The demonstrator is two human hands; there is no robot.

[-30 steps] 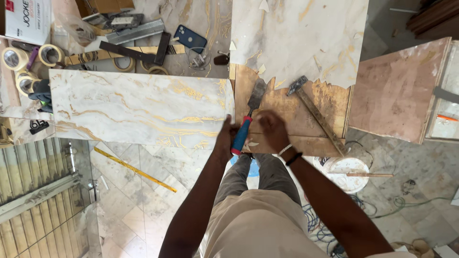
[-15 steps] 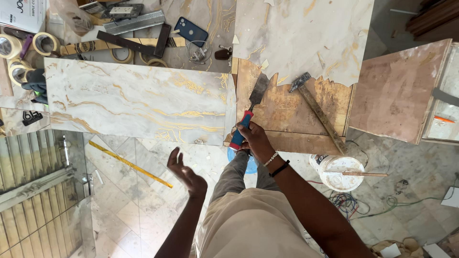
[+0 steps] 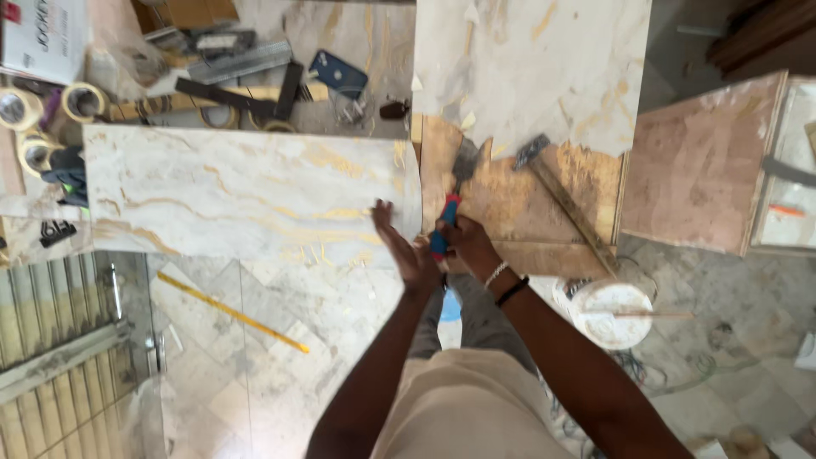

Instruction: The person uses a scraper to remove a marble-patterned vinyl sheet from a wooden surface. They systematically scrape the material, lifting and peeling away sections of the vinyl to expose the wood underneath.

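Observation:
My right hand (image 3: 463, 245) grips the red-and-blue handle of a scraper (image 3: 452, 197); its dark blade rests on the bare brown board (image 3: 518, 204), under the torn edge of the marble-patterned sheet (image 3: 527, 68). My left hand (image 3: 401, 246) is flat with its fingers stretched out. It sits right beside the handle, at the lower right corner of a long marble-patterned panel (image 3: 246, 191). A hammer (image 3: 561, 200) lies slanted on the brown board to the right of the scraper.
Tape rolls (image 3: 47, 115), metal tools and a dark phone (image 3: 338, 75) lie on the floor beyond the panel. A yellow rule (image 3: 231, 312) lies on the tiled floor at left. A white bucket (image 3: 608, 312) stands at right, by a brown-faced box (image 3: 697, 166).
My left hand has come back up from beside my leg to the panel's corner next to the scraper handle. The right hand has kept its grip on the scraper.

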